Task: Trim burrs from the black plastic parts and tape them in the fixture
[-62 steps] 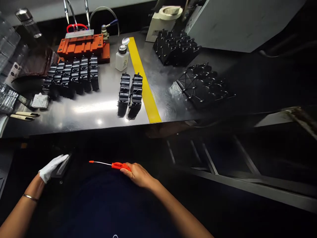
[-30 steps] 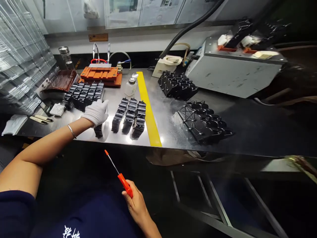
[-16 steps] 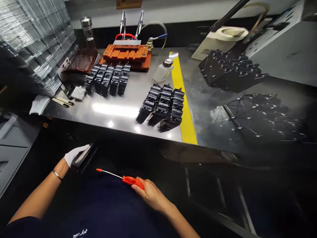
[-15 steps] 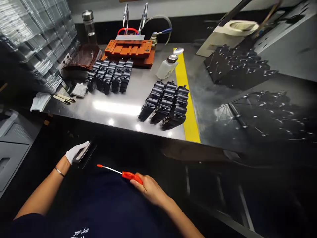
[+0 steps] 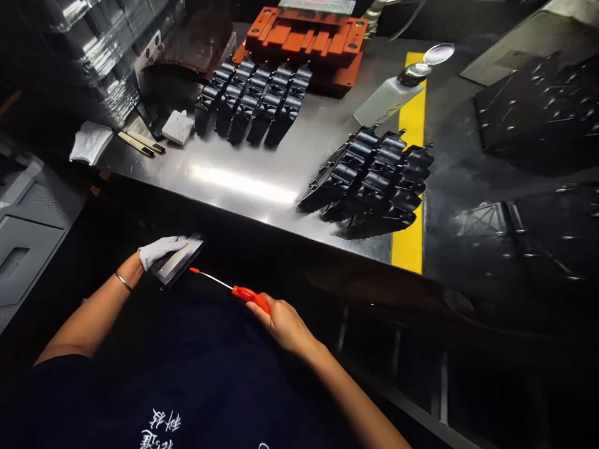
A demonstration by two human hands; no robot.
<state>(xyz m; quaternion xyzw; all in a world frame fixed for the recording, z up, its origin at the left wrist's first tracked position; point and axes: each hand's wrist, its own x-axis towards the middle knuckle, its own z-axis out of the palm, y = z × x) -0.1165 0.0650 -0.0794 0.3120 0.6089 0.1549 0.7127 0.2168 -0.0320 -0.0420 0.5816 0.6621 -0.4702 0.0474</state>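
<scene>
My left hand (image 5: 159, 251), in a white glove, is closed on a flat dark part (image 5: 181, 259) with a lighter strip along it. It holds the part off the bench's front edge, tilted. My bare right hand (image 5: 282, 319) grips a red-handled screwdriver-like tool (image 5: 246, 295). The tool's thin metal shaft points left and ends in a red tip (image 5: 193, 270). That tip lies close to the part's lower right edge; whether they touch I cannot tell.
On the metal bench (image 5: 224, 190) stand two groups of black ribbed parts (image 5: 262, 100), an orange fixture (image 5: 304, 40), and a white bottle (image 5: 388, 100) with its lid up. Yellow tape (image 5: 407, 249) crosses the bench. White pads (image 5: 178, 127) and cream-handled tools (image 5: 140, 143) lie left.
My view has shifted, so the bench appears nearer and turned. The part in my left hand now shows more of its face, and the red tip is nearer to it.
</scene>
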